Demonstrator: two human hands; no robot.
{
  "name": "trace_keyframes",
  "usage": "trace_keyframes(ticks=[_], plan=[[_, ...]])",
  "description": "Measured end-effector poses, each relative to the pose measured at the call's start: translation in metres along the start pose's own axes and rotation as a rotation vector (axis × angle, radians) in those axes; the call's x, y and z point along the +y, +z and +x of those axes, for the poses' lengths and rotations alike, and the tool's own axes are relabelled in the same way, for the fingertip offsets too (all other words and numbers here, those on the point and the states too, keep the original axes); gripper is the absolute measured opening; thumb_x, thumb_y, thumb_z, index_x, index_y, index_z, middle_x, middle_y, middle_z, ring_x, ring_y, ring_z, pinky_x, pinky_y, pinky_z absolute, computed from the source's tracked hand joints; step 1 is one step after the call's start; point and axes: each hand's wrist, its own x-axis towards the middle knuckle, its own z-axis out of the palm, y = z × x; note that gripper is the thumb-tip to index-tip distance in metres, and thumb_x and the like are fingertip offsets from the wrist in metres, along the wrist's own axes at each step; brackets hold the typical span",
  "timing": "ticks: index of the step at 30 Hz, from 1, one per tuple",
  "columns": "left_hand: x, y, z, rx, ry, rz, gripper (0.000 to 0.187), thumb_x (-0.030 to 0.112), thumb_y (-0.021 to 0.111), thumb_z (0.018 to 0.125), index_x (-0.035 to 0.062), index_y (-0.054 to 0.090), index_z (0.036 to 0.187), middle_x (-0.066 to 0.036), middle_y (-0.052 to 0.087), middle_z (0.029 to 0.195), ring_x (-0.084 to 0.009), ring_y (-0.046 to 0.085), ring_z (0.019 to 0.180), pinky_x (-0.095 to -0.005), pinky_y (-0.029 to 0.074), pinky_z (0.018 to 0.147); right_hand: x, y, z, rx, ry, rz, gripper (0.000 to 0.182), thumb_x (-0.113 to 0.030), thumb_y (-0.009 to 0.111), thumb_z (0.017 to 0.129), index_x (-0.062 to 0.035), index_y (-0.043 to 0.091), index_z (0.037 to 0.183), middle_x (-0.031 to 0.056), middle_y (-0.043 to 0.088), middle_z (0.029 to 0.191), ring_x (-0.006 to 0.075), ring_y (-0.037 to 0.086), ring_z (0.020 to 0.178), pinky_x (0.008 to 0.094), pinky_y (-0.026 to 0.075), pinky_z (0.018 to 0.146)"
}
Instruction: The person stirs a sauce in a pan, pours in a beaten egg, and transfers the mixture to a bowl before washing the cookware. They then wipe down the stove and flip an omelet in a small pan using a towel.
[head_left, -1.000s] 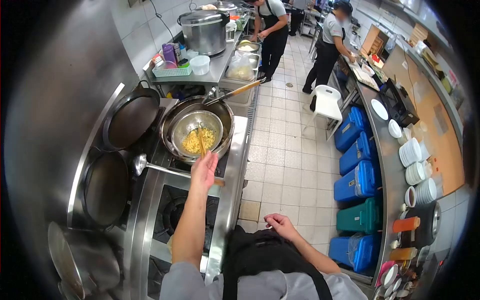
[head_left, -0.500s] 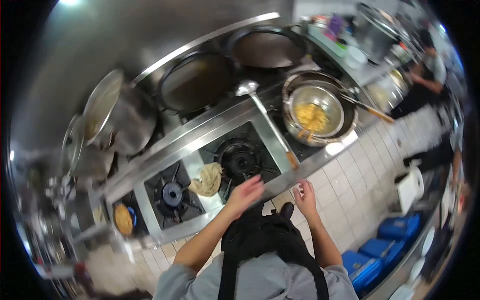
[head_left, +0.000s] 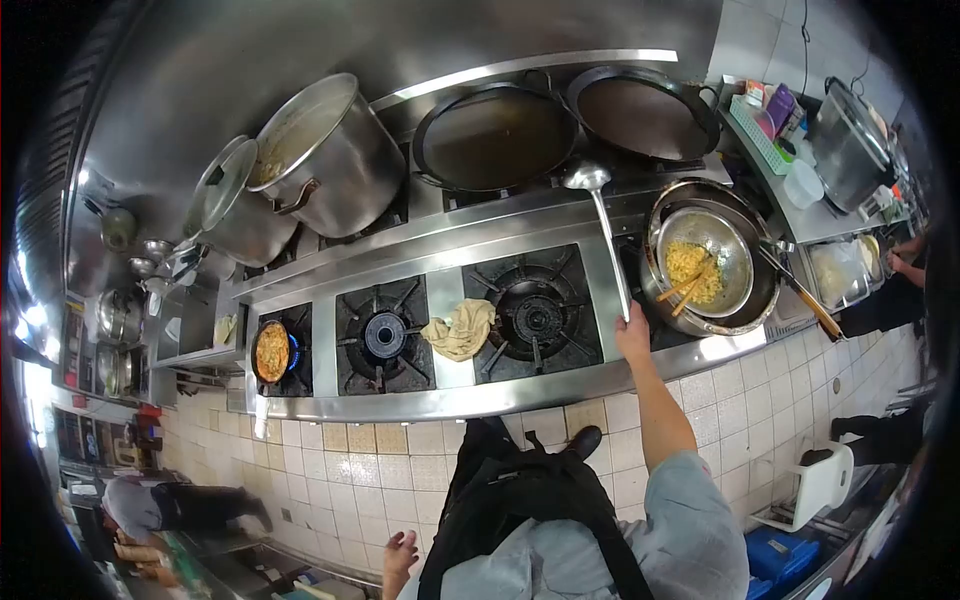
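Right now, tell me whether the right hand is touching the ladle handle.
Touching. The head view shows the right hand closed over the near end of the ladle handle, no gap visible.

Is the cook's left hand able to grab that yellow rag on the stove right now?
Probably not without a stretch: the left hand hangs low by the apron, away from the stove, while the rag lies uncovered between two burners.

We reach our right arm forward and up from the grey sleeve, forearm bare and nearly straight, and our right hand [head_left: 632, 331] closes its fingers at the far end of the reach. Our left hand [head_left: 401, 553] hangs low by our side near the bottom edge, fingers loosely spread and holding nothing, the arm mostly hidden.
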Motion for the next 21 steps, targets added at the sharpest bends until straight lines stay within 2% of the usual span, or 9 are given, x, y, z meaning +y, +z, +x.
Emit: trace_keyframes(ticks=[2, 3, 5, 7, 9, 15, 17, 19, 21], plan=[[-0.106, -0.042, 0.071, -0.034, 0.046, 0.196, 0.074, 0.043, 0.076, 0.088, 0.0003, 0.046, 0.141, -0.011, 0.068, 0.103, -0.0208, 0.066, 0.084, -0.0348, 0.056, 0.072, -0.016, 0.000, -0.008, 0.051, -0.036, 0.052, 0.043, -0.009, 0.060, 0.090, 0.0045, 0.050, 0.130, 0.0255, 0.065, 0.113, 0.0403, 0.064, 0.107, 0.0428, 0.050, 0.093], [-0.141, -0.040, 0.110, -0.078, 0.222, 0.351, 0.074, 0.042, 0.078, 0.087, -0.0007, 0.048, 0.139, -0.009, 0.067, 0.096, -0.0196, 0.064, 0.079, -0.0340, 0.055, 0.069, -0.025, -0.004, -0.014, 0.102, -0.072, 0.113, 0.040, -0.008, 0.061, 0.089, 0.0052, 0.052, 0.126, 0.0229, 0.066, 0.105, 0.0370, 0.066, 0.100, 0.0413, 0.052, 0.088], [-0.161, -0.025, 0.143, -0.140, 0.395, 0.499, 0.074, 0.042, 0.079, 0.085, -0.0017, 0.051, 0.137, -0.008, 0.067, 0.090, -0.0184, 0.063, 0.074, -0.0331, 0.054, 0.066, -0.045, -0.018, -0.039, 0.024, -0.036, 0.134, 0.034, -0.007, 0.061, 0.088, 0.0041, 0.055, 0.120, 0.0191, 0.066, 0.096, 0.0318, 0.066, 0.089, 0.0402, 0.052, 0.079], [-0.150, -0.015, 0.147, -0.190, 0.334, 0.472, 0.073, 0.042, 0.080, 0.085, -0.0017, 0.051, 0.137, -0.007, 0.067, 0.090, -0.0182, 0.062, 0.074, -0.0332, 0.054, 0.065, -0.059, -0.019, -0.073, -0.054, -0.005, 0.153, 0.029, -0.007, 0.060, 0.087, 0.0031, 0.057, 0.114, 0.0153, 0.065, 0.086, 0.0266, 0.065, 0.077, 0.0391, 0.052, 0.070], [-0.119, -0.004, 0.154, -0.237, 0.269, 0.445, 0.073, 0.042, 0.080, 0.085, -0.0017, 0.052, 0.137, -0.007, 0.066, 0.090, -0.0180, 0.062, 0.074, -0.0332, 0.054, 0.065, -0.068, -0.014, -0.109, -0.064, 0.157, 0.558, 0.018, -0.005, 0.060, 0.087, -0.0007, 0.060, 0.104, 0.0042, 0.056, 0.073, 0.0103, 0.050, 0.059, 0.0287, 0.043, 0.052], [-0.039, -0.041, 0.161, -0.367, 0.100, 0.441, 0.072, 0.041, 0.081, 0.084, -0.0015, 0.053, 0.135, -0.007, 0.066, 0.091, -0.0175, 0.061, 0.074, -0.0333, 0.053, 0.065, -0.180, -0.047, -0.147, -0.101, 0.238, 0.962, 0.028, -0.003, 0.058, 0.092, -0.0042, 0.055, 0.119, 0.0006, 0.053, 0.071, 0.0086, 0.047, 0.053, 0.0242, 0.038, 0.047], [0.005, -0.059, 0.167, -0.405, 0.049, 0.452, 0.071, 0.041, 0.081, 0.084, -0.0015, 0.054, 0.135, -0.007, 0.065, 0.091, -0.0173, 0.061, 0.075, -0.0334, 0.053, 0.065, -0.211, -0.067, -0.133, -0.142, 0.224, 0.898, 0.047, -0.011, 0.059, 0.096, -0.0053, 0.046, 0.140, 0.0014, 0.054, 0.073, 0.0094, 0.049, 0.051, 0.0255, 0.041, 0.046], [0.050, -0.056, 0.160, -0.442, 0.002, 0.465, 0.071, 0.041, 0.081, 0.084, -0.0014, 0.055, 0.135, -0.007, 0.065, 0.091, -0.0171, 0.060, 0.075, -0.0334, 0.053, 0.065, -0.251, -0.091, -0.116, -0.160, 0.185, 0.884, 0.048, -0.014, 0.061, 0.096, -0.0044, 0.046, 0.140, 0.0017, 0.053, 0.072, 0.0094, 0.046, 0.047, 0.0256, 0.039, 0.044], [0.034, -0.064, 0.211, -0.354, -0.041, 0.338, 0.073, 0.044, 0.080, 0.084, -0.0003, 0.053, 0.137, -0.007, 0.065, 0.097, -0.0166, 0.061, 0.084, -0.0342, 0.053, 0.067, -0.277, -0.114, -0.091, -0.137, 0.220, 0.885, 0.044, -0.013, 0.060, 0.096, -0.0041, 0.048, 0.137, 0.0019, 0.053, 0.071, 0.0100, 0.045, 0.045, 0.0264, 0.039, 0.042]])
